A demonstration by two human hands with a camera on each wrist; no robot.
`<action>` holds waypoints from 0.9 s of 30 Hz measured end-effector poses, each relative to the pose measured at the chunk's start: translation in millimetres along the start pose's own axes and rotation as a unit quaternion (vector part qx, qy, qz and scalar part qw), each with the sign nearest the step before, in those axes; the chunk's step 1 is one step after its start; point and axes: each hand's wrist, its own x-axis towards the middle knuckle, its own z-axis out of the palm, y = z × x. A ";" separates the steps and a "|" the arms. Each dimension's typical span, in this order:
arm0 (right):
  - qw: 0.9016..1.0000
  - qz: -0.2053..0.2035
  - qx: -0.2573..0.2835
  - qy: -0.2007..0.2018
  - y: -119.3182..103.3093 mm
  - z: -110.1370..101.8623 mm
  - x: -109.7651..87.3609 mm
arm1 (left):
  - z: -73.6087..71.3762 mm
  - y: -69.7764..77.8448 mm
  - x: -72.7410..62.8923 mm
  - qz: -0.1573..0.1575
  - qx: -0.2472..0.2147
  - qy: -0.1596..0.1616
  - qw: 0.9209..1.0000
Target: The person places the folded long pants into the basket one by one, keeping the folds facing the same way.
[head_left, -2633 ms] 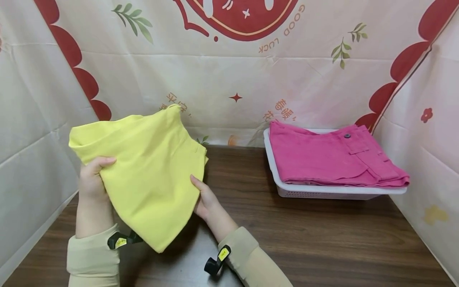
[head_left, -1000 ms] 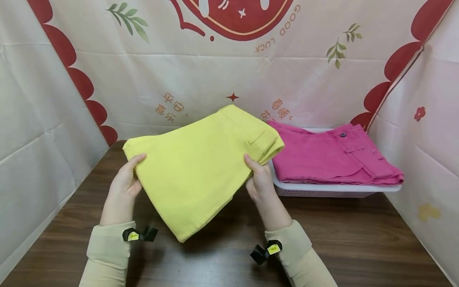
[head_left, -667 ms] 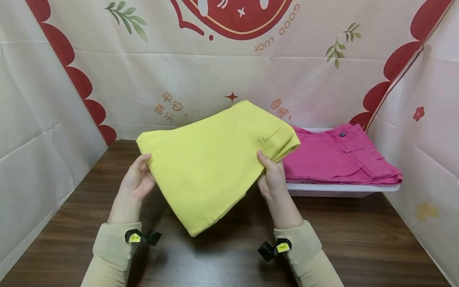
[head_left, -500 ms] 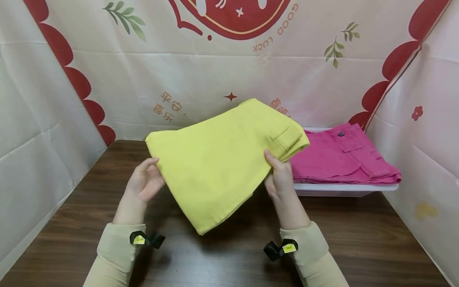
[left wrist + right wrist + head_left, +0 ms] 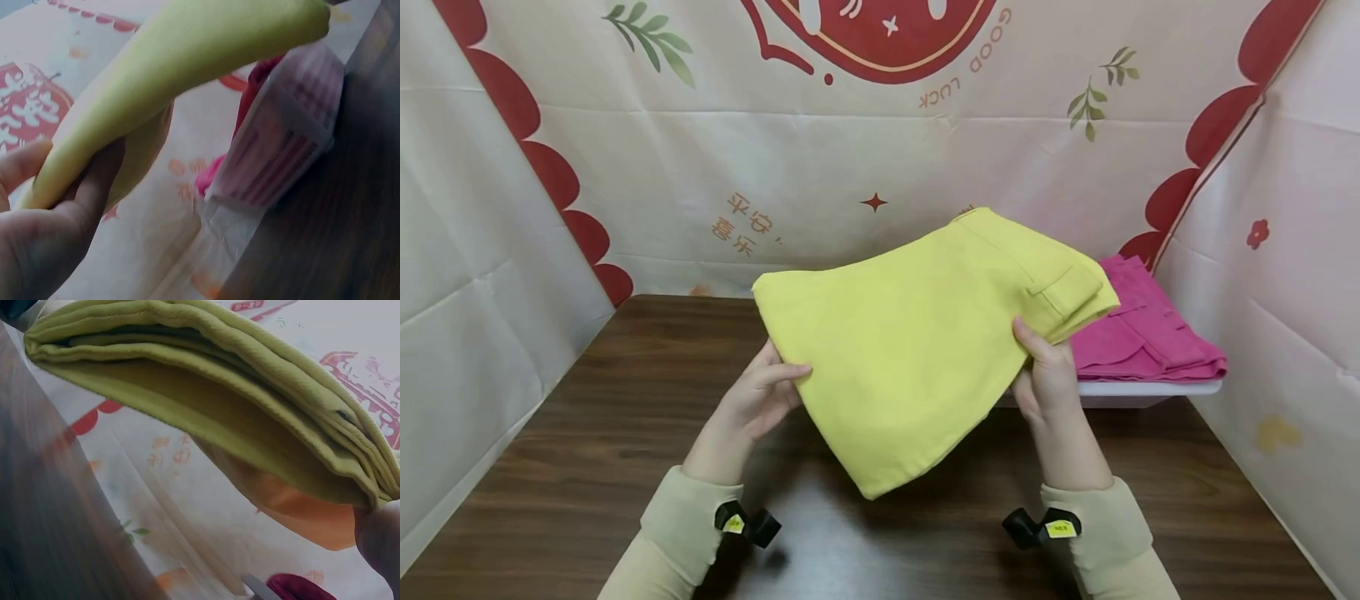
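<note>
Folded yellow pants [image 5: 910, 342] hang in the air above the table in the head view, tilted, with a flap pocket at their upper right. My left hand [image 5: 763, 396] pinches their left edge, thumb on top. In the left wrist view, its fingers [image 5: 94, 187] go under the cloth. On the other side my right hand [image 5: 1048, 375] grips the lower right edge below the pocket, thumb on the front and the other fingers mostly hidden behind. The right wrist view shows the stacked layers of the yellow pants [image 5: 206, 375] edge-on, with part of that hand [image 5: 378, 540] at the right.
A pale plastic basket [image 5: 1150, 388] stands at the back right of the dark wooden table [image 5: 587, 467]. Folded pink pants [image 5: 1157, 337] lie in it, partly covered from view by the yellow ones. Printed cloth walls [image 5: 662, 167] enclose the back and sides.
Both hands have carried the yellow pants rightward, now overlapping the basket in view. They were turned to bring the pocket into sight. The left hand's hold has shifted lower along the edge.
</note>
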 end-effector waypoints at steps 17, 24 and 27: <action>0.996 0.020 0.059 -0.058 -16.6 -15.3 4.7 | 36.7 -3.0 29.4 0.087 -0.254 0.014 0.963; 0.991 0.034 0.118 -0.043 -24.0 -23.1 6.0 | 55.7 -11.8 40.2 0.112 -0.289 -0.061 0.949; 0.989 0.024 0.132 -0.057 -30.7 -26.1 7.4 | 61.8 -19.8 43.6 0.088 -0.258 -0.012 0.962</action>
